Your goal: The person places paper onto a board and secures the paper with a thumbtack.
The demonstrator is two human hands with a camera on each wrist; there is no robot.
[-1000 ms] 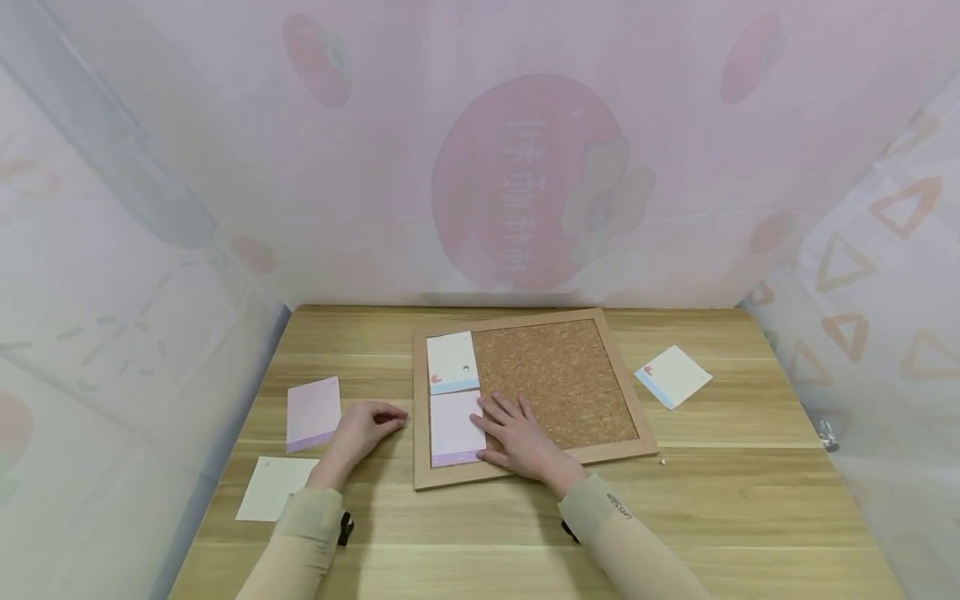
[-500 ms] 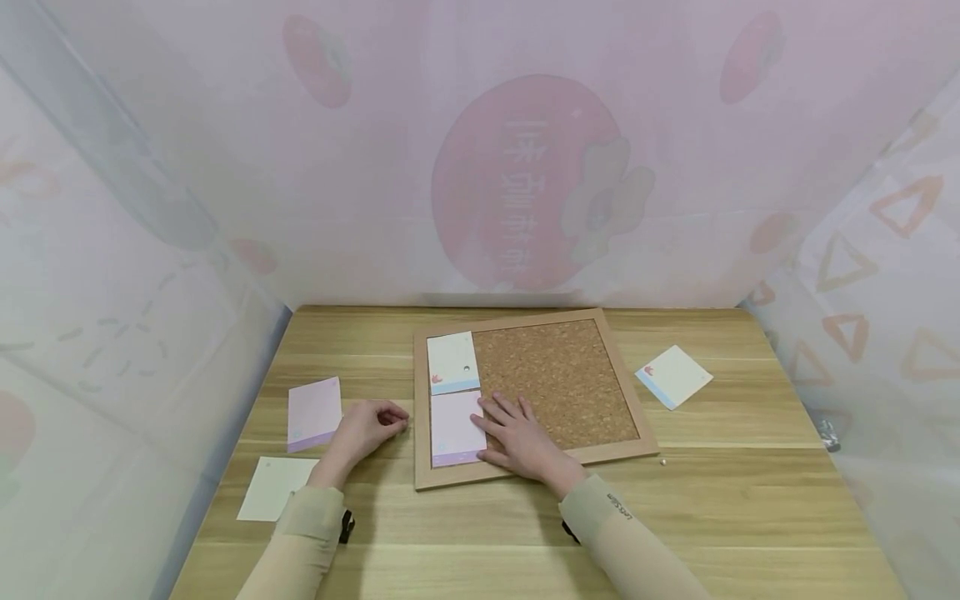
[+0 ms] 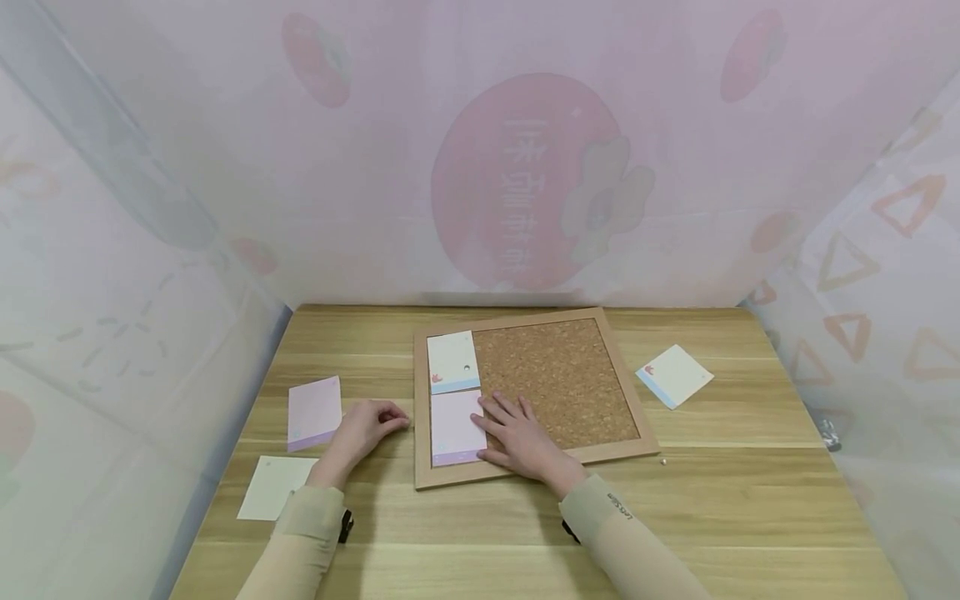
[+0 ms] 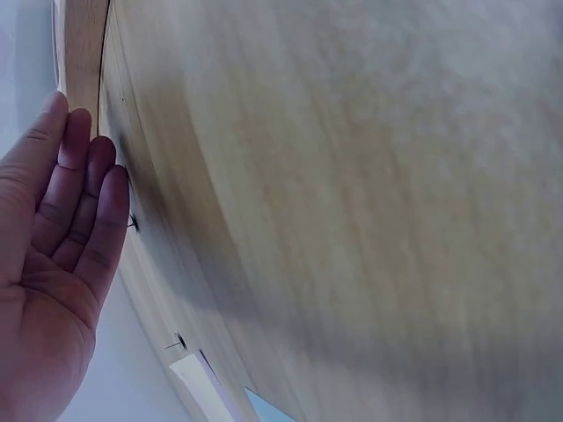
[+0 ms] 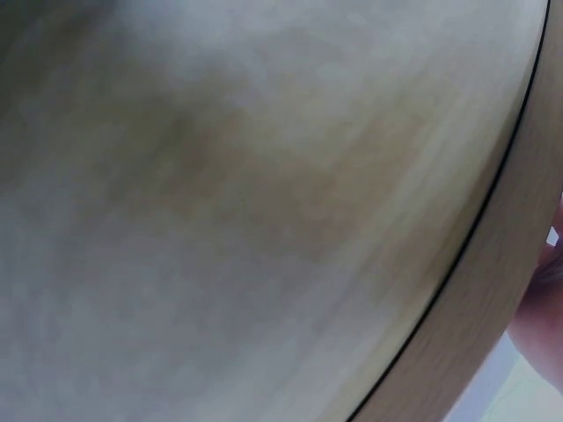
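Note:
A corkboard (image 3: 558, 383) in a wooden frame lies on the table. Along its left side are a white card (image 3: 453, 358) with a blue band and, below it, a pink card (image 3: 456, 423) with a purple band. Fingers spread, my right hand (image 3: 521, 440) rests across the pink card's right edge and the cork; the right wrist view shows only a sliver of it. Just left of the frame hovers my left hand (image 3: 367, 432), its fingers loosely bent in the left wrist view (image 4: 66, 237). Nothing shows between thumb and fingers.
A loose pink card (image 3: 315, 412) and a cream card (image 3: 273, 487) lie at left, the latter partly under the left sleeve. Another white card (image 3: 675, 377) is at right. Small pins (image 4: 180, 341) are near the left hand; a tiny pale object (image 3: 663, 462) sits by the frame's corner.

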